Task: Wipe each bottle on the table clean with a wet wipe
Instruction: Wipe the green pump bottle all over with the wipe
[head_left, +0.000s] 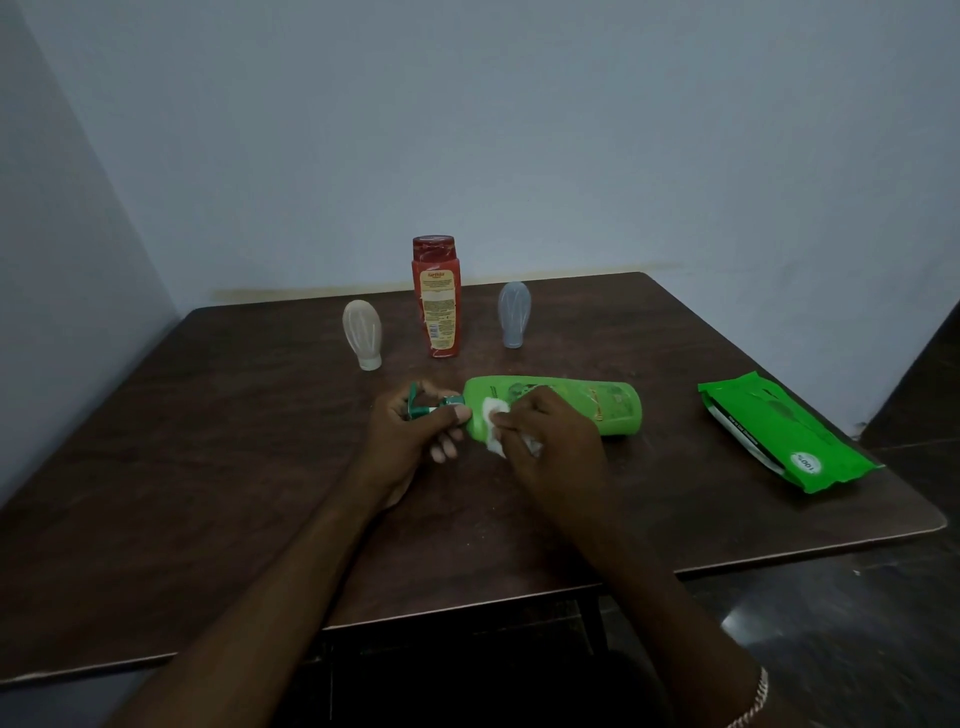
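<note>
The green bottle lies on its side near the middle of the table, base to the right and pump to the left; the left hand grips the green bottle by that pump end, fingers curled under the neck and thumb laid across the top; the right hand pinches a crumpled white wipe and presses it against the bottle's shoulder, just beside the left thumb, with part of the wipe hanging below the fingers; in this dim light the bottle seems to rest on the table, though the pump end may be raised a little. Behind the hands three more bottles stand in a loose row, apart from one another: a beige bottle on its cap at the left, a red bottle upright in the centre with its label facing the camera, and a grey bottle on its cap at the right. A green pack lies flat near the table's right edge, well apart from the bottles; a chain bracelet circles the right wrist at the bottom of the view.
</note>
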